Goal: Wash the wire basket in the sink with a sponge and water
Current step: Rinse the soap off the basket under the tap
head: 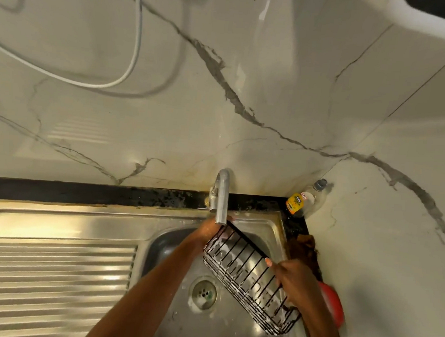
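Note:
A black wire basket (248,278) with white suds on its wires hangs tilted over the steel sink bowl (174,244). My left hand (206,233) grips its far end right under the faucet spout (222,194). My right hand (292,278) grips the top rim at the basket's right side. No sponge shows in either hand. I cannot tell whether water is running from the spout.
A ribbed steel drainboard (51,269) lies left of the bowl, the drain (204,293) at its bottom. A dish soap bottle (306,199) leans in the corner. A brown rag (304,249) and a red object (333,305) sit on the right ledge by the marble wall.

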`<action>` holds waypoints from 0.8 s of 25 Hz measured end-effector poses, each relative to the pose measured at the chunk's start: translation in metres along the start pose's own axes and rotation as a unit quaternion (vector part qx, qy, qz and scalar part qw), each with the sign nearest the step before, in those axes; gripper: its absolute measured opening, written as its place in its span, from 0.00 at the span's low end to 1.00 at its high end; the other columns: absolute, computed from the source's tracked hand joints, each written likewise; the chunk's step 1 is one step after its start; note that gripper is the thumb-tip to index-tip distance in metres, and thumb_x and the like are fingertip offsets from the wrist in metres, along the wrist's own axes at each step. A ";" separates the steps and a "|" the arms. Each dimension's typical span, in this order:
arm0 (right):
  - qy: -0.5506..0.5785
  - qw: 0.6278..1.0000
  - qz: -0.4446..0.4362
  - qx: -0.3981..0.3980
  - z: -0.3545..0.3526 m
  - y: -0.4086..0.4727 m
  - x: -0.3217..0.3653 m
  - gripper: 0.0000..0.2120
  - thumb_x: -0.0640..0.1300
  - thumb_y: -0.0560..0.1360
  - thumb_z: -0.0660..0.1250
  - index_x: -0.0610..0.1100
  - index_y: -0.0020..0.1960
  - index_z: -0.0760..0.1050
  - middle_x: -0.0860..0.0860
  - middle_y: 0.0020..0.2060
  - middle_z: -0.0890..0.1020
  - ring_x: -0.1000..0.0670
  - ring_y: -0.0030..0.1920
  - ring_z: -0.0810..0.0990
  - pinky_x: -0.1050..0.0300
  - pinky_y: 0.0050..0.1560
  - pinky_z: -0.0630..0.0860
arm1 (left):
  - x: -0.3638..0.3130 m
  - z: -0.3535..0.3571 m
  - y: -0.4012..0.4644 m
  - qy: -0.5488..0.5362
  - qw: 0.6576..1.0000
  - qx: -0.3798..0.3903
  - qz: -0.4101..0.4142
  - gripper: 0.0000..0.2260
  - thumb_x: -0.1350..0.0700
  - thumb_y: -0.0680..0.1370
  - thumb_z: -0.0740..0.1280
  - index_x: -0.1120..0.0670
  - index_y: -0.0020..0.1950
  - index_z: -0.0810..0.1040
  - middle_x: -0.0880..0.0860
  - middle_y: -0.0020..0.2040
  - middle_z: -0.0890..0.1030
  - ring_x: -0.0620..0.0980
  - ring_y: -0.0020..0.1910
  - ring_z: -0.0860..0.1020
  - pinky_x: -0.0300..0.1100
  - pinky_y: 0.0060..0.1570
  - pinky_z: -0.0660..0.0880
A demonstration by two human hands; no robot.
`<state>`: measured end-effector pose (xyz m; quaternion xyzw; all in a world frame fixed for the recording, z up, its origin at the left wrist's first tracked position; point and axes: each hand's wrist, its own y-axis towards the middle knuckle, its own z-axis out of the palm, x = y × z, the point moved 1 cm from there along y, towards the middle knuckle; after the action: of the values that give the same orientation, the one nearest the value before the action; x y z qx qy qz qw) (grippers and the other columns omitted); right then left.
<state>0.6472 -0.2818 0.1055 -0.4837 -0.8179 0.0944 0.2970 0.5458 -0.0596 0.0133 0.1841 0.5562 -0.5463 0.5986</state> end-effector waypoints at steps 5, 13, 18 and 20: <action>0.121 0.989 -0.078 -0.020 0.021 0.003 0.033 0.22 0.63 0.80 0.58 0.50 0.36 0.74 0.50 0.27 0.80 0.52 0.26 0.78 0.51 0.31 0.77 | -0.036 0.023 -0.014 0.065 0.996 0.021 0.057 0.12 0.44 0.69 0.76 0.51 0.37 0.82 0.46 0.30 0.80 0.42 0.32 0.78 0.36 0.40 0.76; 0.143 0.971 -0.048 -0.187 0.047 0.011 0.051 0.17 0.62 0.79 0.64 0.52 0.46 0.85 0.55 0.31 0.83 0.54 0.32 0.80 0.60 0.32 0.68 | -0.013 -0.009 -0.030 0.082 0.996 0.040 0.018 0.22 0.37 0.81 0.64 0.42 0.73 0.75 0.47 0.75 0.73 0.46 0.74 0.71 0.52 0.78 0.60; 0.286 0.945 -0.049 -0.151 0.040 0.006 0.040 0.17 0.60 0.77 0.68 0.56 0.32 0.77 0.53 0.19 0.75 0.56 0.17 0.70 0.58 0.25 0.69 | 0.012 -0.025 -0.048 0.032 0.997 -0.060 -0.036 0.30 0.38 0.81 0.64 0.60 0.72 0.74 0.59 0.68 0.78 0.56 0.69 0.76 0.51 0.74 0.68; 0.281 0.944 -0.052 -0.167 0.038 0.007 0.036 0.22 0.60 0.77 0.68 0.56 0.26 0.75 0.52 0.18 0.74 0.55 0.18 0.70 0.56 0.29 0.70 | 0.012 -0.020 -0.045 0.075 0.996 -0.046 -0.013 0.19 0.48 0.87 0.54 0.55 0.75 0.70 0.50 0.70 0.75 0.46 0.70 0.74 0.47 0.76 0.64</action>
<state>0.6177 -0.2431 0.0862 -0.4901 -0.7292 -0.1991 0.4341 0.4956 -0.0634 0.0138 0.1894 0.6265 -0.5123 0.5561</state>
